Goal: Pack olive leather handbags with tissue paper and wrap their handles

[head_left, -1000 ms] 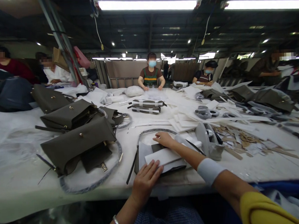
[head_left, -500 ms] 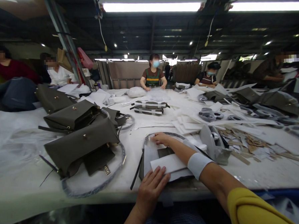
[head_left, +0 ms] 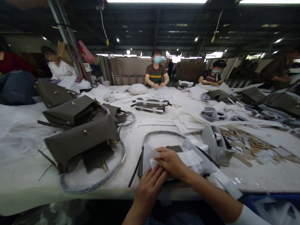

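A dark olive bag (head_left: 175, 148) lies flat in front of me, mostly covered by white wrapping sheets (head_left: 190, 158), with its wrapped handle (head_left: 163, 133) looping behind it. My left hand (head_left: 150, 184) rests on the near left part of the white padding, fingers stretched out flat. Over the upper left of the bag, my right hand (head_left: 169, 161) has its fingers bent together on a thin white sheet (head_left: 147, 154), close to the left fingertips. A grey tape dispenser (head_left: 214, 144) stands just right of the bag.
Several olive bags (head_left: 82, 143) are piled at the left, one with a wrapped handle loop. Two wrapped strap bundles (head_left: 151, 105) lie further back. Cardboard scraps (head_left: 254, 144) and more bags (head_left: 285, 102) cover the right. A person (head_left: 156, 72) works across the table.
My right hand has drawn back toward me from the bag's far edge, down beside my left hand. The sheet at the left now folds inward. My left hand stays on the padding.
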Motion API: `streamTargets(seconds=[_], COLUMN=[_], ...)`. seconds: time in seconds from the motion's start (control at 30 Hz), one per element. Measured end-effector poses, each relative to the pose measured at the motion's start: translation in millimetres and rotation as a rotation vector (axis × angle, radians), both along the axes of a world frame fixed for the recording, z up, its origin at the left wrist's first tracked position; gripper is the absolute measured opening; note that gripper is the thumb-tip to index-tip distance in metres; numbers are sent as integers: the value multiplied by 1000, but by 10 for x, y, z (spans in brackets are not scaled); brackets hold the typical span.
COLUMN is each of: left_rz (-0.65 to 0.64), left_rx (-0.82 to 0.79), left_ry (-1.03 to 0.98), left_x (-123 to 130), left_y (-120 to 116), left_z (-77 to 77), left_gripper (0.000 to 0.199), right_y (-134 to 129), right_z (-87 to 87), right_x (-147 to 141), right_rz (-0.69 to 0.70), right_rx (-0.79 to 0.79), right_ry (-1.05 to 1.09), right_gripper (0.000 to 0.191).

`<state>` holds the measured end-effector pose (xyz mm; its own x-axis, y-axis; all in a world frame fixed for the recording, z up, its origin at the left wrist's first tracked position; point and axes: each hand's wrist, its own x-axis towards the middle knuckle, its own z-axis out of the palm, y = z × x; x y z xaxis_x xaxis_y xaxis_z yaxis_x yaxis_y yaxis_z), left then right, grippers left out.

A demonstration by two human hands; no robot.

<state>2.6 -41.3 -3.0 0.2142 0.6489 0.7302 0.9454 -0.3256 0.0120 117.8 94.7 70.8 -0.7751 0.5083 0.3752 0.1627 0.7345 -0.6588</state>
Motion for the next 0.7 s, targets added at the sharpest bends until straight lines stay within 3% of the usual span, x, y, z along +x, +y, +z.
streamTargets(seconds=[0.2,0.4,0.57,0.63,0.7], left_rz=[63,114,27,-1,2], left_rx=[82,45,-53,-57,-52], left_ry=[-221,-365,-249,-195,-159], left_x=[22,32,6,-7,-14], left_y=[-11,-31,-23,-20,-20], left_z=[-171,-233,-137,-118,-112], left_gripper=[29,46,53,51,49], right_y=[-262,-412,-454,-319,-93], right_z=[-161,-342,-106,34,128], right_x=[271,402,478,473,420], right_rz=[12,-10,136,36,-123], right_rx=[204,412,235,176,219], right_ry=[13,91,20,-23,-97], right_gripper=[38,32,20,23,24])
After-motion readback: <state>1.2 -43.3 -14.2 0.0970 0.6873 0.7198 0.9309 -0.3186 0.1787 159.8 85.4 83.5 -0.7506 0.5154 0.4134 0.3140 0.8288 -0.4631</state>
